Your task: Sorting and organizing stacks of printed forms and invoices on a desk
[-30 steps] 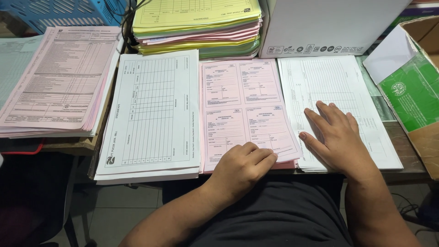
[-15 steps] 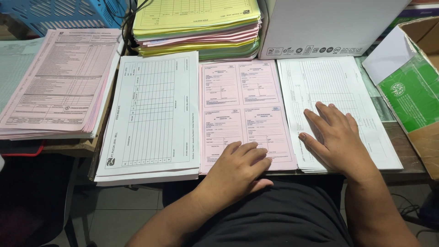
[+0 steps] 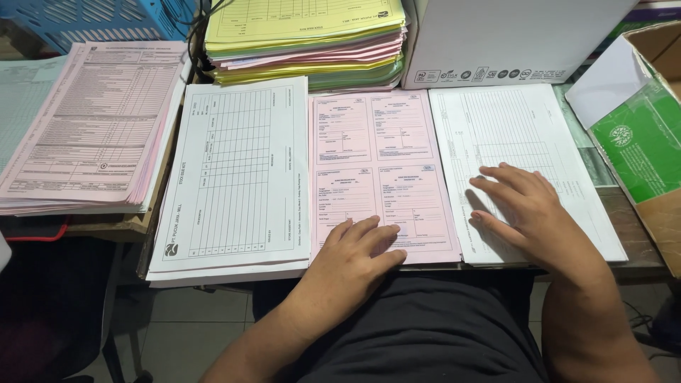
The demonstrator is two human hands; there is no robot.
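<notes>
Three paper stacks lie side by side at the desk's front edge. My left hand [image 3: 357,252] rests flat, fingers spread, on the lower part of the middle pink form stack [image 3: 379,152]. My right hand [image 3: 521,206] lies flat with fingers apart on the lower left of the white table-printed stack [image 3: 521,131] at the right. Neither hand holds anything. Left of the pink stack sits a white gridded form stack [image 3: 237,177], untouched and overhanging the desk edge.
A thick pile of pink forms [image 3: 89,128] sits at far left. A tall stack of yellow, pink and green sheets [image 3: 305,39] stands behind. A white box [image 3: 511,39] is at back right, a green-and-cardboard box [image 3: 638,138] at right, a blue crate [image 3: 92,21] at back left.
My left hand has uncurled from a loose fist at the pink stack's bottom edge and slid up, flat on the sheet. My right hand has stayed in place.
</notes>
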